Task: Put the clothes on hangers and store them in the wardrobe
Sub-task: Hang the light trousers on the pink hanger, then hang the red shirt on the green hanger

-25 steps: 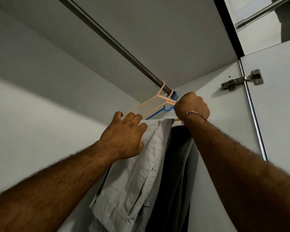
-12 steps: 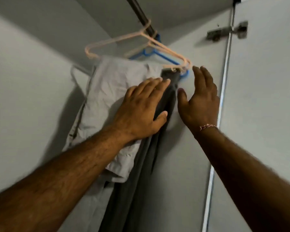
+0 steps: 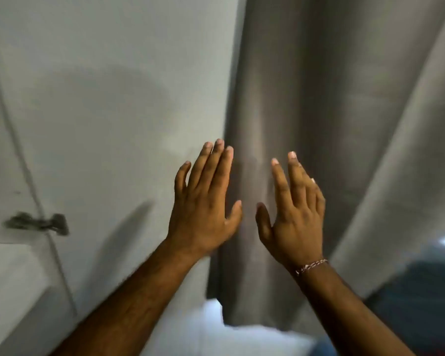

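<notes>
Turning from the rail, left hand [image 3: 203,201] and right hand [image 3: 294,214] now hang spread and empty before a grey curtain [image 3: 331,124], suggesting that garment is stored.

A grey curtain [image 3: 331,119] hangs beside a pale door panel [image 3: 118,104] bearing a blurred metal hinge [image 3: 40,223].
</notes>
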Demonstrator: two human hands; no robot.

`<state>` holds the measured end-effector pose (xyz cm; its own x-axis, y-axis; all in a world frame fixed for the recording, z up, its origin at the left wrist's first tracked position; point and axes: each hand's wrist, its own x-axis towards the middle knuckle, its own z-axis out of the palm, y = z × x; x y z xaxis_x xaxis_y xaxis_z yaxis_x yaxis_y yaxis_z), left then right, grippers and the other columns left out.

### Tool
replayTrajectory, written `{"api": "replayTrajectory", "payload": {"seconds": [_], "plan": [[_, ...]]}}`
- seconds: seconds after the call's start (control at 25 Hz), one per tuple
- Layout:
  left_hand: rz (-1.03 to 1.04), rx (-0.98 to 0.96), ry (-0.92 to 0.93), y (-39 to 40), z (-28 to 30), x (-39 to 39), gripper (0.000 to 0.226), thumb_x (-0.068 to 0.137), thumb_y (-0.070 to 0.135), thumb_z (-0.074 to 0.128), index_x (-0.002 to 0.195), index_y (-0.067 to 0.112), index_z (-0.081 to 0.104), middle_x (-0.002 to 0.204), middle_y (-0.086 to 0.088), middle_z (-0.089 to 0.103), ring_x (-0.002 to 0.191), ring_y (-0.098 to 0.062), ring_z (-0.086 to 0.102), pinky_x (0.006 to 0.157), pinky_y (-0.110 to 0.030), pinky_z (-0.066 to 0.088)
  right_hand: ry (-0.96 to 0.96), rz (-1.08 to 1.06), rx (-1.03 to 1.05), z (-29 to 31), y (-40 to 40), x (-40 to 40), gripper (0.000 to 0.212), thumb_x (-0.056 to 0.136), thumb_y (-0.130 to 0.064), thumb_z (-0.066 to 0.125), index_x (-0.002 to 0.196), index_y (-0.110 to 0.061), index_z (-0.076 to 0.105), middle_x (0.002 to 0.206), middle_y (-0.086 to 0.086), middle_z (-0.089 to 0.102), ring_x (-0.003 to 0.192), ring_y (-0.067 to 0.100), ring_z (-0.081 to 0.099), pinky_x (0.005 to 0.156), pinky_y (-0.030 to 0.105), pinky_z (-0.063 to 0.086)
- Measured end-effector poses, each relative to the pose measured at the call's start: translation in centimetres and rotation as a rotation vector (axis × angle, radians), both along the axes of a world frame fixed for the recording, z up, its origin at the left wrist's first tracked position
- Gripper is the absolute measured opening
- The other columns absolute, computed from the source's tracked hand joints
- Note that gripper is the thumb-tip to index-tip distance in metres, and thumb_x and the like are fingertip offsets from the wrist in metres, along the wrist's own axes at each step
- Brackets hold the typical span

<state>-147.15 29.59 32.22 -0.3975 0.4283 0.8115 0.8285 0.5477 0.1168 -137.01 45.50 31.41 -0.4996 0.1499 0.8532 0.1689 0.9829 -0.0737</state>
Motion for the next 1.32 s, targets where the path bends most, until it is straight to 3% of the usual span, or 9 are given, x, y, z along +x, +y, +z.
{"api": "replayTrajectory", "payload": {"seconds": [0.28, 0.64, 0.84, 0.96, 1.16, 1.32], "plan": [[-0.696, -0.316, -0.358, 26.3, -16.4, 25.9, 0.093, 0.086, 0.051, 0.057, 0.164, 0.018, 0.017, 0.172, 0.002, 0.013, 0.159, -0.014, 0.007, 0.123, -0.051, 0.024, -0.343, -0.624, -0.388, -17.2, 18.0, 34.1, 0.091, 0.081, -0.037, 0.068, 0.161, -0.022, 0.028, 0.171, 0.004, 0.016, 0.151, 0.025, 0.03, 0.117, 0.05, 0.033], [-1.231, -0.734, -0.56, 47.7, -30.4, 52.3, 0.091, 0.083, 0.058, 0.044, 0.163, 0.023, 0.022, 0.17, 0.004, 0.021, 0.158, -0.013, 0.012, 0.122, -0.052, 0.025, -0.409, -1.256, -0.911, -30.0, 23.1, 64.1, 0.086, 0.081, -0.034, 0.066, 0.159, -0.024, 0.032, 0.165, 0.003, 0.031, 0.14, 0.026, 0.044, 0.106, 0.046, 0.047], [-1.403, -0.933, -0.674, 54.4, -34.0, 63.3, 0.085, 0.088, 0.052, 0.055, 0.162, 0.025, 0.024, 0.169, 0.005, 0.023, 0.157, -0.014, 0.014, 0.121, -0.049, 0.02, -0.492, -1.5, -1.133, -33.1, 23.5, 73.3, 0.084, 0.08, -0.034, 0.065, 0.157, -0.019, 0.036, 0.158, 0.007, 0.04, 0.133, 0.032, 0.05, 0.094, 0.048, 0.053], [-1.487, -1.008, -0.664, 56.9, -34.5, 68.2, 0.081, 0.092, 0.043, 0.064, 0.162, 0.024, 0.027, 0.169, 0.004, 0.025, 0.157, -0.015, 0.015, 0.122, -0.048, 0.019, -0.436, -1.603, -1.235, -33.9, 23.5, 76.9, 0.082, 0.079, -0.03, 0.072, 0.154, -0.018, 0.041, 0.155, 0.007, 0.044, 0.13, 0.033, 0.051, 0.089, 0.049, 0.055], [-1.572, -1.135, -0.552, 58.5, -35.5, 75.0, 0.078, 0.092, 0.043, 0.063, 0.16, 0.027, 0.029, 0.168, 0.005, 0.027, 0.156, -0.015, 0.018, 0.12, -0.048, 0.023, -0.366, -1.694, -1.412, -36.7, 23.2, 82.0, 0.076, 0.081, -0.031, 0.07, 0.151, -0.019, 0.044, 0.158, 0.006, 0.039, 0.134, 0.034, 0.048, 0.094, 0.051, 0.053], [-1.622, -1.172, -0.517, 58.7, -36.5, 79.6, 0.07, 0.093, 0.039, 0.062, 0.157, 0.029, 0.035, 0.164, 0.007, 0.034, 0.153, -0.013, 0.025, 0.117, -0.047, 0.029, -0.355, -1.648, -1.542, -39.6, 24.3, 87.4, 0.076, 0.084, -0.03, 0.068, 0.154, -0.017, 0.039, 0.162, 0.007, 0.033, 0.14, 0.033, 0.04, 0.099, 0.053, 0.05]]}}
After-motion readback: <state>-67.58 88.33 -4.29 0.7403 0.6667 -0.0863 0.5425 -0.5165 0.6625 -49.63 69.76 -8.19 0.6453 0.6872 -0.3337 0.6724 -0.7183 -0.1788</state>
